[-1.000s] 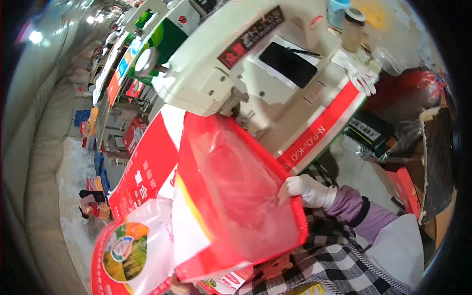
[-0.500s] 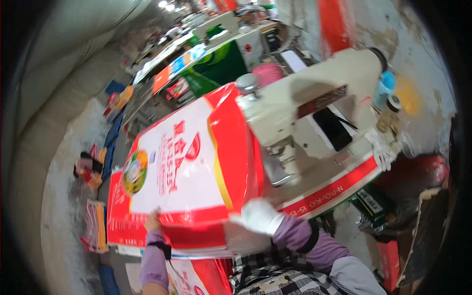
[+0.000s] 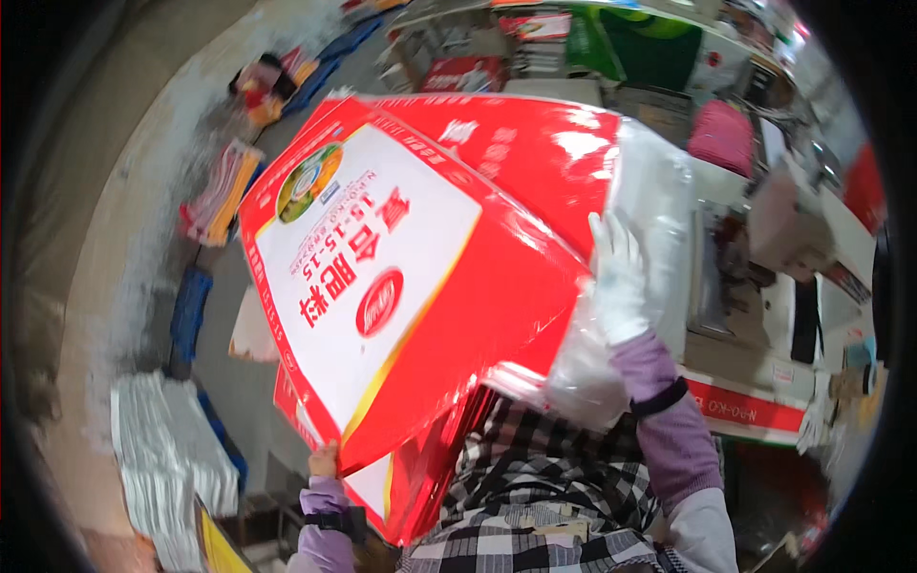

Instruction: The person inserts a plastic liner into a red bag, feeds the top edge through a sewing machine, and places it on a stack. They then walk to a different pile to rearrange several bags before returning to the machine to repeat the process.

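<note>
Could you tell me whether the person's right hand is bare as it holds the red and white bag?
No, the right hand wears a white glove while pressing on the red and white bag.

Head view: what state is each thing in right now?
Red and white sack: lifted, tilted, flat.
Clear inner liner: sticking out of the sack's end.
Right hand: gloved, pressed on the liner.
Left hand: gripping the sack's lower corner.
Sewing machine: state unclear.

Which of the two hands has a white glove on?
The right hand, pressed on the big red-and-white sack. The left hand, at the sack's lower edge, is bare.
</note>
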`<state>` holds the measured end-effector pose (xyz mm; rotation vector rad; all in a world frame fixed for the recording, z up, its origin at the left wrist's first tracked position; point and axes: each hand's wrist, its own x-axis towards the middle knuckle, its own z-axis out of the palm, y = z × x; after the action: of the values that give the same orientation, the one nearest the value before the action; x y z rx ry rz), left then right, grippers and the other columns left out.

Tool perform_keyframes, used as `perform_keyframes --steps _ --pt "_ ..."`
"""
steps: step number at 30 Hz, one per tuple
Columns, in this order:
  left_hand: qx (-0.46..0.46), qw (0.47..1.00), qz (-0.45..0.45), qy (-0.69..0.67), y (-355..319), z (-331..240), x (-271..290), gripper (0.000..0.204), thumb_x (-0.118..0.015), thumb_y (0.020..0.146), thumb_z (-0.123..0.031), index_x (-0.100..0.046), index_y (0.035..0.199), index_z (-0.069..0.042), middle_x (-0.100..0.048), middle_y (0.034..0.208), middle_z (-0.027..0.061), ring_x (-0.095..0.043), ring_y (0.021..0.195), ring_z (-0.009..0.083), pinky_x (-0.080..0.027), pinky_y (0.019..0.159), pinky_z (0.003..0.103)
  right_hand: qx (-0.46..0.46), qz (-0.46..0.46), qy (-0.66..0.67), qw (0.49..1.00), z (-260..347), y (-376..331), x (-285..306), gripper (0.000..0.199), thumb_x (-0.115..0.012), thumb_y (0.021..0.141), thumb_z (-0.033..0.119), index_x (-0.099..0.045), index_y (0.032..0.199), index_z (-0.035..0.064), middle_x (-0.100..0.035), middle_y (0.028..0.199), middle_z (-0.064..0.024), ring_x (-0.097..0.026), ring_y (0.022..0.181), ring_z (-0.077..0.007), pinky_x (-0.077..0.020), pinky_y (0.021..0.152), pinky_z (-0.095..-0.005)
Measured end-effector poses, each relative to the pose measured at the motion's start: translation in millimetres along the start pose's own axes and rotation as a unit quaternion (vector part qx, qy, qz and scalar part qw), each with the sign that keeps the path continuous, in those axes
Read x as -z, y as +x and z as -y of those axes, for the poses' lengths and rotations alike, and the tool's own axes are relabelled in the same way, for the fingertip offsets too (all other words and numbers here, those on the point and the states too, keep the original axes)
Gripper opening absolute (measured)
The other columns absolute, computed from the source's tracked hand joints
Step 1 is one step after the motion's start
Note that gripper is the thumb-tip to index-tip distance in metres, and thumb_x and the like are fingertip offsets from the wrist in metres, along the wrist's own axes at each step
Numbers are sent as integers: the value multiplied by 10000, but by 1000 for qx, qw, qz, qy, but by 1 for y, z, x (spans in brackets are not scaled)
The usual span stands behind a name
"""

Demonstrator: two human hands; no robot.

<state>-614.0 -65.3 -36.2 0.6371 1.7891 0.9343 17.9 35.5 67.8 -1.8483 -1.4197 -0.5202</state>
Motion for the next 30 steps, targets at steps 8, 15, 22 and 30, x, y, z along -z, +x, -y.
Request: perform_keyframes --steps 8,15,22,30 --pt "15 814 -324 482 -152 166 152 289 -636 836 -289 -689 885 -9 -661 805 224 -650 768 393 -495 677 484 156 475 223 837 172 -114 -33 555 -462 809 82 -435 1356 -8 -647 716 -162 -650 623 -332 -513 609 -448" --pt "49 914 -338 218 -202 275 117 357 -682 856 -286 -676 1038 21 -675 946 263 -684 885 192 -519 779 357 130 302 261 908 117 -288 -178 372 -486 888 143 -527 1236 16 -633 770 -234 -645 721 -350 -499 673 -477" --pt "-201 764 -303 533 -72 116 -20 323 -590 762 -59 -663 1073 -107 -663 995 138 -606 1008 352 -442 946 448 -249 390 515 722 75 -308 -194 289 -518 877 169 -594 1109 15 -632 829 -244 -629 737 -358 -497 689 -474" --pt "-647 586 260 413 -193 -136 -491 462 -826 635 -346 -655 975 -84 -631 948 116 -576 929 310 -426 839 425 105 572 272 766 79 -182 15 356 -510 917 295 -600 1160 51 -606 1077 -162 -560 1053 -290 -441 922 -395"
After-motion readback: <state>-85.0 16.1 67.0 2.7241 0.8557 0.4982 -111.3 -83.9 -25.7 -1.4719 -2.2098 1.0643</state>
